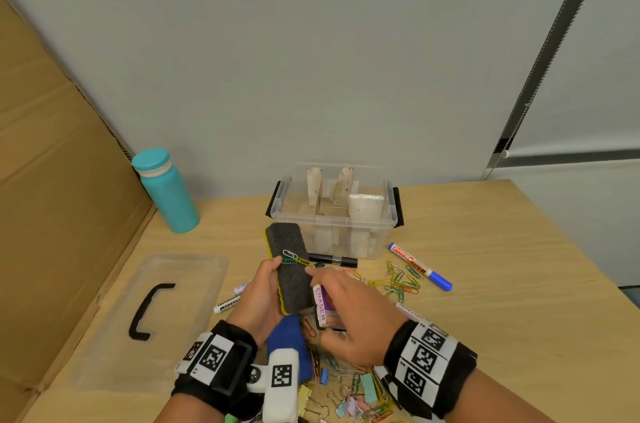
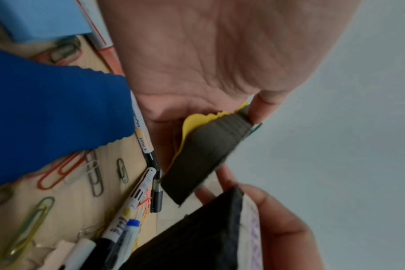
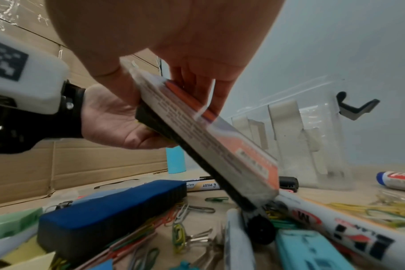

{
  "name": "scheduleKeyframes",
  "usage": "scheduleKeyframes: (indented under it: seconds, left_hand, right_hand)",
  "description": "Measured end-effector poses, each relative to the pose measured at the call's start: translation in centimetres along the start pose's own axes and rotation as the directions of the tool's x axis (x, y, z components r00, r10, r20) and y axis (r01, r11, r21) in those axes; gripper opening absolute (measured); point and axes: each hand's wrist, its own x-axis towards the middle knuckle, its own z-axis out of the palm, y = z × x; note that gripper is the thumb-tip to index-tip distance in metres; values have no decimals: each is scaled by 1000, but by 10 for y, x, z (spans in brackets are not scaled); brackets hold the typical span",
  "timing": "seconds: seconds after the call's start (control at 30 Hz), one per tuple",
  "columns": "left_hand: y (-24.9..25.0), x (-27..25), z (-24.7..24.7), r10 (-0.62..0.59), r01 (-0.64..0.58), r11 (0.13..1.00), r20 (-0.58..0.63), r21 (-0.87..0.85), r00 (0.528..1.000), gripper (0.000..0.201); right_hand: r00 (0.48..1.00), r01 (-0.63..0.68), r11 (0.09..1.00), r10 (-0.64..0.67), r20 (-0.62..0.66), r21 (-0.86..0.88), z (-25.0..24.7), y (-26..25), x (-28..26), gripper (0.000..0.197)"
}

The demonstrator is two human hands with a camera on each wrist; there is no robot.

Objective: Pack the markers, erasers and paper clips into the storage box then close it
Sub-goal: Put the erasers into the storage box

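The left hand [image 1: 260, 294] grips a felt eraser [image 1: 290, 270] by its long edges above the table [image 1: 502, 284] (paper clips [image 1: 294, 260] cling to it), the right hand [image 1: 360, 315] pinches a boxed eraser [image 1: 320, 306] — both look light, stiff-backed, soft-faced — short of the open storage box [image 1: 334, 211].

The right hand [image 1: 356, 315] covered most of the white-sleeved eraser [image 1: 320, 307] printed ERASER, so its fingers' hold was hidden in the head view. Under the left hand [image 1: 259, 298], the grey felt eraser with a yellow backing [image 1: 289, 270] lost its lower edge behind the palm. Below both wrists, the pastel binder clips [image 1: 349, 398] ran off the picture's bottom edge, blurred.
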Motion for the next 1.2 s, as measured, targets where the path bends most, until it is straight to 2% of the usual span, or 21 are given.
scheduleKeyframes:
  seconds: [0.27,0.47,0.53,0.6,0.7,0.8,0.93,1.03,1.13,1.2]
  left_hand:
    - [1,2,1,1,-2,1000,37,11,999,49]
    - [8,8,-7,28,-29,995,-7,-98,1000,47]
    - [8,9,-9,16,-17,997,-15,-69,1000,45]
    - [8,8,-7,-1,0,999,-16,-39,1000,43]
    - [4,7,0,-27,28,1000,12,-3,1000,42]
    - [2,7,3,-39,38,999,22,18,999,44]
    - [6,8,0,-34,34,999,-6,-16,999,49]
    - [7,11,-8,-23,21,999,-39,-47,999,50]
    - [3,12,-12,-23,21,999,-47,-48,999,48]
    - [1,11,-8,-27,26,999,-40,-27,999,43]
  right_hand:
    - [998,59,996,-61,-33,-66,-6,5,2,54]
    - [992,48,977,-23,123,-208,-4,20,-11,39]
    - [994,-11,984,30,103,-178,-7,25,-13,44]
    - [998,-47,992,51,39,-117,-9,28,-9,59]
    - [999,33,997,-33,-6,-73,-10,21,3,69]
    - [994,107,993,-106,19,-56,-9,5,11,73]
    - [993,111,994,-110,47,-12,3,2,9,72]
    - [990,113,992,-108,87,-59,7,15,0,65]
    - [989,94,991,-82,125,-95,3,27,-6,58]
    - [994,67,992,-57,96,-107,-2,30,-4,55]
